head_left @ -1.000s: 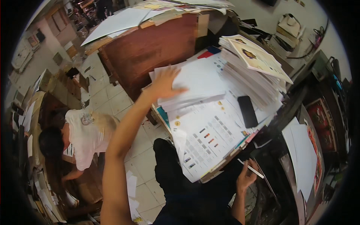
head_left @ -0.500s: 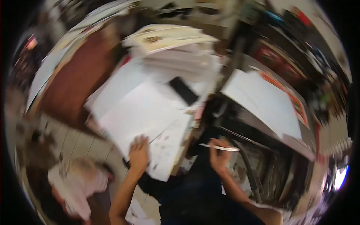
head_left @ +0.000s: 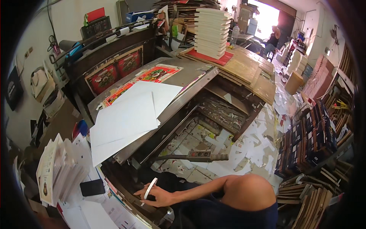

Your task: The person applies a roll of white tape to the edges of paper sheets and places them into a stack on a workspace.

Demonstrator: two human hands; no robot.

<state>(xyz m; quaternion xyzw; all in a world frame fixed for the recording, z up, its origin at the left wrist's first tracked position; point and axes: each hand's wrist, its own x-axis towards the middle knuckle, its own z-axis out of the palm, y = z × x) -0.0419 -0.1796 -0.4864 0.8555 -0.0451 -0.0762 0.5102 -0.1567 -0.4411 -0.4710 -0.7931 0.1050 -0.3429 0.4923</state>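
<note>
My right hand [head_left: 158, 195] is closed around a slim white pen-like stick [head_left: 151, 187], which points up out of the fingers. The hand is low in the view, beside the edge of a paper-covered table at lower left. On that table lie white sheets [head_left: 93, 215] and a black phone [head_left: 92, 187]. A stack of pale booklets [head_left: 63, 173] stands behind the phone. My left hand is outside the view. Beyond my right hand, large white sheets [head_left: 124, 122] overlap on the metal bed of a machine [head_left: 183, 97], partly covering red printed sheets [head_left: 160, 72].
A jointed bar with a control box [head_left: 199, 155] sticks out below the machine bed. Paper scraps [head_left: 248, 152] litter the tiled floor. A tall stack of white blocks [head_left: 211, 34] stands on wooden boards. Dark boxes [head_left: 309, 137] line the right side. A person [head_left: 272, 40] is far back.
My view has swung to the right and up, toward the machine and the room beyond. My left hand, which lay on the white sheets, has left the view. My right hand still holds the white stick.
</note>
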